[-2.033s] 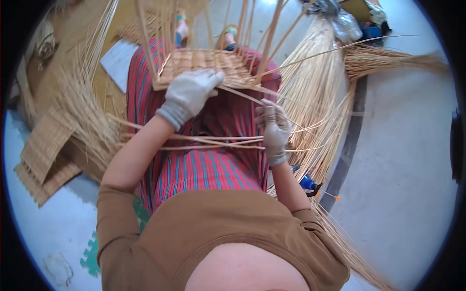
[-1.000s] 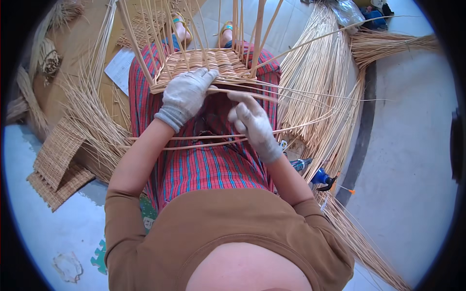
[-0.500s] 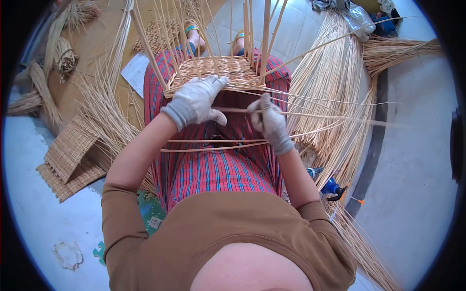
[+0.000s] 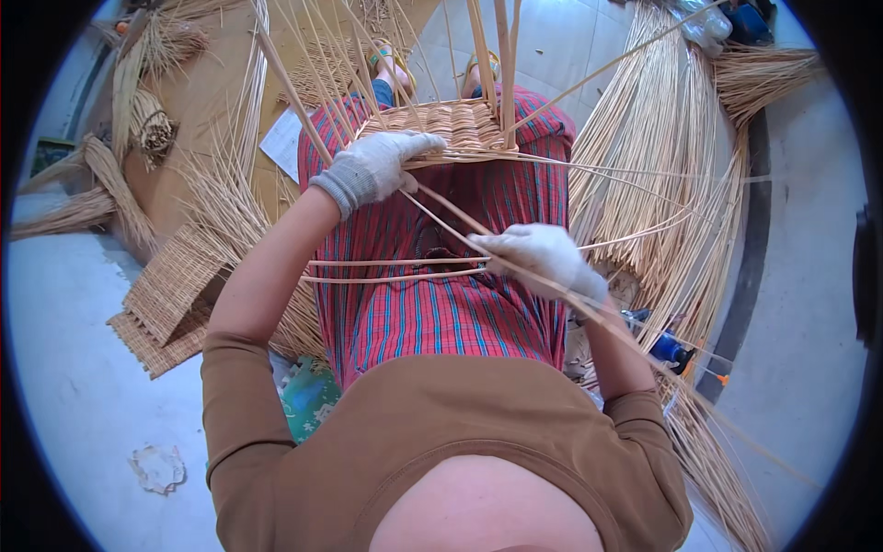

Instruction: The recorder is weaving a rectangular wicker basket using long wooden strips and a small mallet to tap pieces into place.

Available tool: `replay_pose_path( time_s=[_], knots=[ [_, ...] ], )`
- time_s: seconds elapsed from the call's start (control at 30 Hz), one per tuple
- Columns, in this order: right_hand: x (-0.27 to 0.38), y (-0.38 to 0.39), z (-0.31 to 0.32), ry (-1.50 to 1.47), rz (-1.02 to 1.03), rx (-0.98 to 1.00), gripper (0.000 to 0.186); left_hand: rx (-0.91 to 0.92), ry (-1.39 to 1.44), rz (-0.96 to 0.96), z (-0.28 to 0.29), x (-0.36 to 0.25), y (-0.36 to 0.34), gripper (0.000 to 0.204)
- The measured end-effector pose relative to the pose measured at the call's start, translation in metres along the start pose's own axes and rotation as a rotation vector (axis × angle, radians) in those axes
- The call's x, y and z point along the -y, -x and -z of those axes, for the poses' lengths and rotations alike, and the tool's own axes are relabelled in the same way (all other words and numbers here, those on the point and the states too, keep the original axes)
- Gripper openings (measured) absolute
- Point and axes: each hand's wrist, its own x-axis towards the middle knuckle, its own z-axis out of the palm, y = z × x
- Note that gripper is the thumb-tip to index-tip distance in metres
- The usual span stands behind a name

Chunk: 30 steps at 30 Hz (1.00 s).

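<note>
A half-made woven basket [image 4: 441, 118] rests across my knees, tall stakes rising from its edges. My left hand [image 4: 372, 167], in a whitish knit glove, grips its near left edge, fingers on top and thumb below. From beneath that thumb, a long pale weaving strand [image 4: 451, 213] slants down to the right. My right hand [image 4: 543, 260], gloved and a little blurred, is closed around this strand below the basket; the far end trails past my right forearm. Other loose strands [image 4: 635, 175] stick out from the basket's right corner.
Long straw-coloured strands [image 4: 648, 138] lie spread on the floor at right, beside a tied bundle [image 4: 763, 78] and a blue bottle [image 4: 670, 350]. Woven mats [image 4: 179, 281] lie at left, near more bundles [image 4: 152, 124]. Two strands [image 4: 395, 263] cross my red plaid-covered lap.
My right hand has moved down and right, away from the basket edge, and the strand now slants across it. My left hand stays on the basket's edge. The whole view has shifted slightly.
</note>
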Motion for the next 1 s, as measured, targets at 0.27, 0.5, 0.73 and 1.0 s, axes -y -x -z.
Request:
replay_pose_path(
  time_s=[0.27,0.5,0.73,1.0],
  knots=[
    [-0.015,0.020,0.050,-0.301,0.151,-0.205,0.018,0.014,-0.016,0.007,0.003,-0.004,0.003,0.079],
    [-0.026,-0.011,0.004,-0.440,0.040,-0.226,0.016,-0.049,-0.010,0.048,-0.015,-0.011,0.010,0.073],
    [-0.032,-0.064,0.012,-1.045,-0.235,-0.149,0.040,-0.334,-0.187,0.061,-0.048,-0.023,0.011,0.048],
    [-0.056,-0.048,0.104,-0.767,-0.024,-0.868,0.014,-0.422,-0.184,0.115,-0.066,-0.022,0.004,0.044]
  ],
)
